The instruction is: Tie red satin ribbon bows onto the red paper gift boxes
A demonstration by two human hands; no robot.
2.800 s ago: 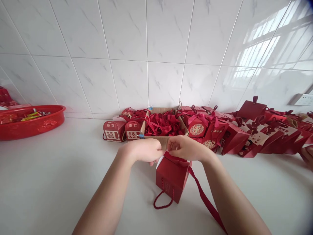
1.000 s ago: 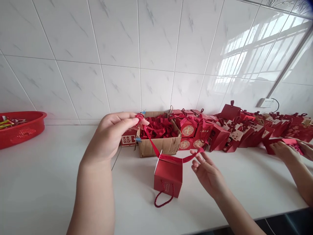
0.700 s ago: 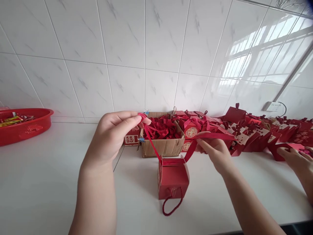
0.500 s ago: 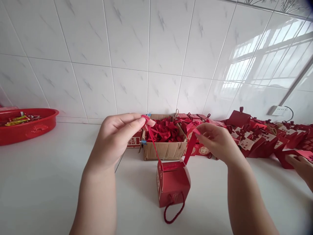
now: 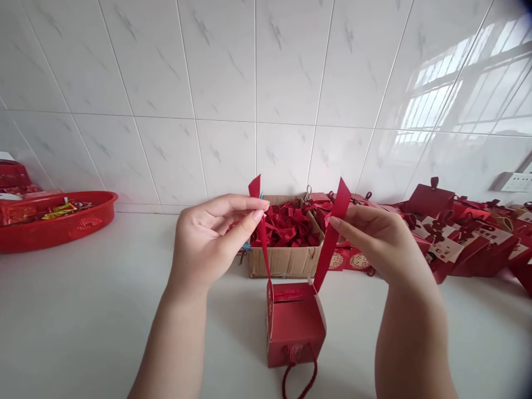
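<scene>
A small red gift box [image 5: 297, 327] with a rope handle [image 5: 301, 379] on its near side stands on the white table in front of me. Red ribbon [image 5: 328, 255] runs through the top of the box, and its two ends rise from either side. My left hand [image 5: 220, 233] pinches the left end between thumb and fingers, a short tip sticking up above. In my right hand [image 5: 369, 238] the right end is pinched the same way, with a longer tip pointing up. Both hands are above the box, not touching it.
Behind the box is a cardboard box [image 5: 285, 261] full of red ribbon pieces. Many red gift boxes [image 5: 465, 244] crowd the right side along the tiled wall. A red plastic basin [image 5: 83, 221] with wrapped sweets stands far left. A power socket [image 5: 515, 182] is on the right.
The ribbon ends, bent over my fingers before, now point upward from both hands. The view has turned slightly left, and another person's hand at the right edge has gone out of view.
</scene>
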